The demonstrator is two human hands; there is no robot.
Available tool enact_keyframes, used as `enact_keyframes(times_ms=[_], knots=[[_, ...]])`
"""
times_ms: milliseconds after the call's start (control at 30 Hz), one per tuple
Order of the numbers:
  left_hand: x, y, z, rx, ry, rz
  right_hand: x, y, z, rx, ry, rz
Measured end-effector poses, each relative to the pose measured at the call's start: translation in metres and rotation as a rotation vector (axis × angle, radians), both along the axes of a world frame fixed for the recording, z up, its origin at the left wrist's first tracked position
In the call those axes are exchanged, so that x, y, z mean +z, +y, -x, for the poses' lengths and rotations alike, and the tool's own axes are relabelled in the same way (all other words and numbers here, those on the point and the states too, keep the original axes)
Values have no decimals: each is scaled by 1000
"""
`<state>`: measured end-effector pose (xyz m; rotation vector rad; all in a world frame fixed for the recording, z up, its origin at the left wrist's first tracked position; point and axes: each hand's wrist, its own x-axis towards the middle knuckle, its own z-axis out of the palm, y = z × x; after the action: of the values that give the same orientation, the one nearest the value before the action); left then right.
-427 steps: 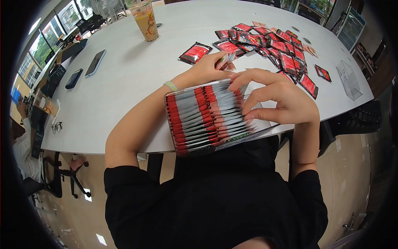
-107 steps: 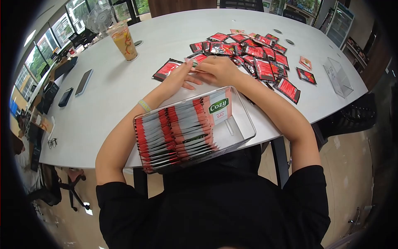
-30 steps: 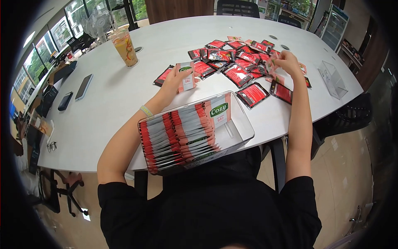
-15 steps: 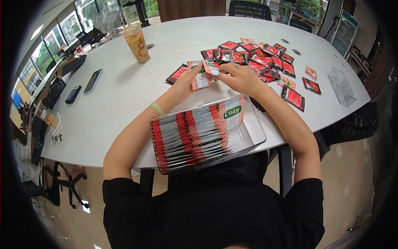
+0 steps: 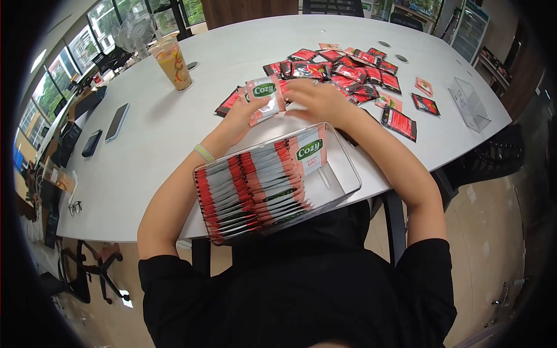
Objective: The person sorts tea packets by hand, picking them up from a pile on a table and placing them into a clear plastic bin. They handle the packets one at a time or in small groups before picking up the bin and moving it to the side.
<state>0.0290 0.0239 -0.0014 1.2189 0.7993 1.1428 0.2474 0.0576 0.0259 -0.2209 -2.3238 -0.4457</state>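
Observation:
My left hand (image 5: 237,119) is closed around pink-and-white Cozy tea sachets (image 5: 266,91), held up over the table with the green logo facing me. At their right edge is my right hand (image 5: 319,101), its curved fingers apart and the fingertips close beside the packets. Below both hands, a clear plastic box (image 5: 347,159) rests tilted at the table's near edge. Tightly stacked rows of red and pink sachets (image 5: 255,185) fill its left and middle; one Cozy sachet (image 5: 310,152) stands face-up toward the right end.
Beyond my hands lies a loose pile of red-and-black sachets (image 5: 351,72). A clear acrylic holder (image 5: 470,104) stands at the right. On the left of the white table (image 5: 156,127) are a drink cup (image 5: 173,64), a phone (image 5: 118,122) and a small dark device (image 5: 92,143).
The sachets in my left hand now face me with the logo in full view. My right hand's fingers have spread from their pinch on a sachet. The camera view has shifted slightly.

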Motion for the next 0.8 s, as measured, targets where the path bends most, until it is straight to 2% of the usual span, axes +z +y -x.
enact_keyframes(times_ms=[33, 67, 100, 133, 167, 233, 300, 333, 400, 433, 567, 633, 733, 800], knots=[[-1, 2, 1, -1, -25, 8, 4, 7, -10, -54, 27, 35], [-2, 3, 3, 2, -51, 15, 7, 10, -26, -260, 10, 132], [3, 0, 2, 63, -48, 91, 14, 11, -40, -334, 149, 245], [8, -4, 0, 64, -49, 89, 17, 25, -60, -444, 162, 376], [13, -7, -2, 18, -101, 67, 32, 24, -79, -654, 105, 529], [13, -6, -2, -28, -155, 43, 30, 47, -131, -766, 189, 755], [8, 0, 2, -62, -169, 52, 29, 54, -168, -941, 117, 764], [11, -4, -1, -66, -168, 52, 26, 55, -183, -944, 120, 764], [18, -15, -7, 35, -92, -11, 23, 54, -199, -1131, 65, 962], [19, -18, -8, 34, -89, -13, 21, 54, -199, -1188, 205, 1115], [19, -19, -9, 89, -43, -64, 17, 52, -202, -1172, 252, 1151], [17, -18, -9, 104, -55, -65, 21, 54, -198, -1208, 118, 1311], [16, -17, -8, 104, -26, -90, 28, 48, -196, -1148, 66, 1380], [14, -16, -7, 84, -23, -67, 26, 50, -196, -1194, 116, 1271]])
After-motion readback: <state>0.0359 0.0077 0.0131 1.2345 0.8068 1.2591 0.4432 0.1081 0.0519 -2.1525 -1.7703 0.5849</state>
